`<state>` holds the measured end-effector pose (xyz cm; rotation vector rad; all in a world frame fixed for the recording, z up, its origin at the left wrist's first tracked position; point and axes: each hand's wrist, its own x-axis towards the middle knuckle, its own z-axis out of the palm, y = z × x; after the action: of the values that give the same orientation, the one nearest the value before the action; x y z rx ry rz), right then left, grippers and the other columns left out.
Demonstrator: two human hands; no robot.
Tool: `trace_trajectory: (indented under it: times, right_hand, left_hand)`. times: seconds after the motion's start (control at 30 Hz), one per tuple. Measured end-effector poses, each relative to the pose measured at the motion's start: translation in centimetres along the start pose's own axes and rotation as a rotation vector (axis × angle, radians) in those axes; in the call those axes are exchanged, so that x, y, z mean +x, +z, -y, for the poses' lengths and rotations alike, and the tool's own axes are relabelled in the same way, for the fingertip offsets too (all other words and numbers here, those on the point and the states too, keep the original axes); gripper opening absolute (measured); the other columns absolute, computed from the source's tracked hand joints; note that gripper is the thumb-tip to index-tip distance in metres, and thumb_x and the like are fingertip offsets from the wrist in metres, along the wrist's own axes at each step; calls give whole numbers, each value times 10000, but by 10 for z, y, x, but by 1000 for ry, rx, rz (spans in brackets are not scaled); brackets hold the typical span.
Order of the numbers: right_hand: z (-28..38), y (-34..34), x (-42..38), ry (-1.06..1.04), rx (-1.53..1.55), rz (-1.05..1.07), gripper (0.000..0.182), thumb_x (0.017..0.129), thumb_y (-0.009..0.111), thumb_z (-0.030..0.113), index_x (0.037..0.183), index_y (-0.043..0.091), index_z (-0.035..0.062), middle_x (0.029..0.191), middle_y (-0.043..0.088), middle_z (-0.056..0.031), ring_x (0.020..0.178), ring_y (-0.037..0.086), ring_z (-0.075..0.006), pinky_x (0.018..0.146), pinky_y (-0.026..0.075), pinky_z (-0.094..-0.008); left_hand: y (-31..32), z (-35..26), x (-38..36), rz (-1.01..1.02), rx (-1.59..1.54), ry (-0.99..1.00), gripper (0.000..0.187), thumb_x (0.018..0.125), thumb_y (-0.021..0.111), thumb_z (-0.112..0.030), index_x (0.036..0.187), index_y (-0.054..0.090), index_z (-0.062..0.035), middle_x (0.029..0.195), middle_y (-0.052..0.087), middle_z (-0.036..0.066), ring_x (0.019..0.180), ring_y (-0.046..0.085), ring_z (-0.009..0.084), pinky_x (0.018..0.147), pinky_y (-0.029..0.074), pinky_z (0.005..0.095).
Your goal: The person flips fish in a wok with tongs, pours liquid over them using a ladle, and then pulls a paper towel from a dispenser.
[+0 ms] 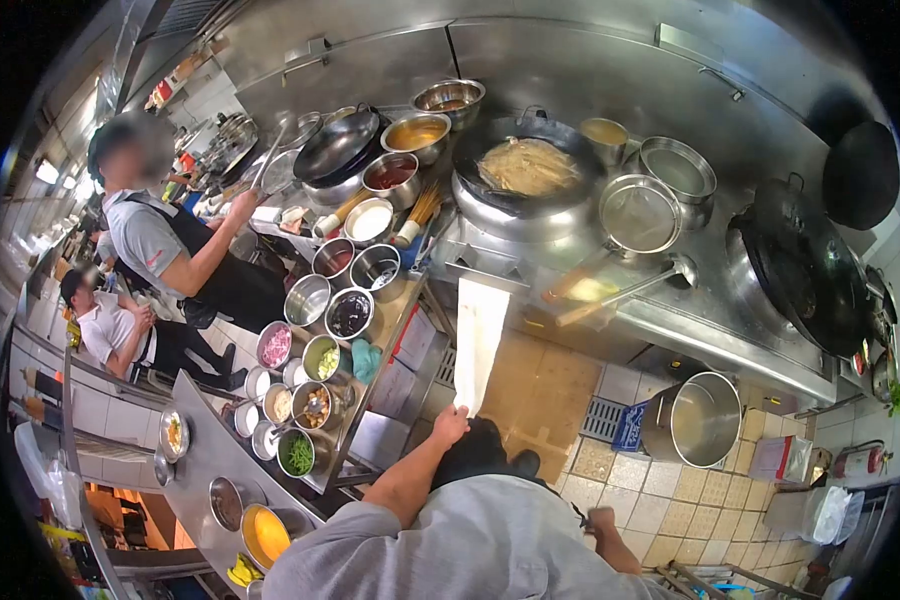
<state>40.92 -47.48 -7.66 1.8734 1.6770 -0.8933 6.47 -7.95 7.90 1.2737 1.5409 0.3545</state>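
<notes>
My left hand [452,426] grips the lower end of a long white cloth [478,335]. The cloth stretches up to the front edge of the steel stove counter [610,310]. Down by my right side is my right hand [602,522], its fingers curled in, near a dark strap at my waist. Whether it holds anything is hidden. Beyond the cloth, a large wok [470,150] sits on the range with pale food [530,167] in bubbling liquid. A round strainer [640,215] and a ladle [684,268] rest to its right.
Metal pots of sauces and chopped ingredients [350,313] crowd the left counter. A co-worker [165,230] holds a long utensil there; another person [110,325] sits farther back. A big steel pot [705,420] stands on the tiled floor. A black wok [805,265] leans at right.
</notes>
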Motion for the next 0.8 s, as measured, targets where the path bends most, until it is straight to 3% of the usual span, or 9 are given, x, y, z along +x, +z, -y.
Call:
trace_trajectory:
  times: [0.13, 0.2, 0.3, 0.37, 0.43, 0.53, 0.6, 0.67, 0.8]
  right_hand:
    - [46, -114, 32, -105, 83, -347, 165, 684, 635, 248, 708, 695, 96, 712, 670, -140, 710, 667, -290, 647, 522, -396]
    - [54, -130, 54, 305, 1085, -119, 175, 726, 614, 245, 706, 689, 88, 729, 675, -137, 721, 671, -276, 653, 527, -401]
    - [41, -116, 86, 325, 1133, -86, 172, 728, 648, 280, 720, 697, 115, 767, 694, -115, 746, 679, -251, 652, 534, -380]
    - [12, -60, 109, 15, 829, -207, 175, 797, 582, 192, 692, 629, 60, 649, 630, -102, 568, 629, -220, 502, 509, -356]
    - [11, -112, 81, -10, 110, 27, 224, 627, 746, 347, 740, 695, 160, 767, 692, -56, 740, 677, -235, 644, 538, -356]
    - [6, -146, 41, 93, 48, -39, 238, 610, 753, 343, 762, 689, 171, 769, 688, -44, 736, 674, -244, 626, 534, -361]
    - [-6, -158, 13, -156, 57, -294, 66, 708, 653, 126, 683, 612, 81, 683, 641, -56, 533, 617, -208, 444, 487, -304]
    - [17, -193, -6, 689, 1716, -95, 98, 697, 665, 149, 685, 599, 78, 664, 634, -54, 562, 617, -205, 470, 485, -349]
    - [39, -207, -20, 274, 1309, -351, 105, 840, 541, 151, 817, 548, 49, 593, 512, -97, 467, 516, -226, 403, 424, -354]
  left_hand:
    - [5, -5, 14, 65, 246, 100, 349, 886, 527, -302, 967, 595, 30, 791, 646, 108, 676, 644, 194, 607, 503, 328]
    - [6, -10, 26, 63, 140, 45, 367, 853, 547, -308, 928, 602, 47, 785, 654, 144, 689, 653, 236, 669, 505, 361]
    - [12, -19, 34, 14, -91, -57, 382, 787, 592, -303, 863, 594, 71, 787, 653, 227, 772, 649, 369, 803, 486, 434]
    - [5, -31, 49, -81, 237, 98, 353, 775, 612, -266, 927, 584, 52, 822, 651, 235, 829, 635, 405, 798, 487, 451]
    - [7, -41, 65, -164, 347, 159, 355, 766, 619, -222, 1027, 562, 13, 860, 647, 244, 874, 619, 435, 801, 484, 469]
    - [5, -85, 92, -173, 253, 123, 467, 762, 594, -141, 1214, 495, -78, 913, 637, 251, 912, 595, 457, 814, 473, 494]
    - [11, -103, 120, -57, 252, 134, 568, 763, 558, -82, 1314, 430, -143, 936, 632, 250, 923, 587, 455, 818, 464, 507]
    - [19, -124, 149, 114, 367, 322, 653, 767, 506, -30, 1377, 361, -210, 903, 635, 250, 851, 601, 453, 793, 470, 518]
    - [98, -88, 266, 443, 616, 599, 270, 789, 510, -166, 988, 692, -157, 790, 645, 220, 795, 626, 410, 751, 507, 477]
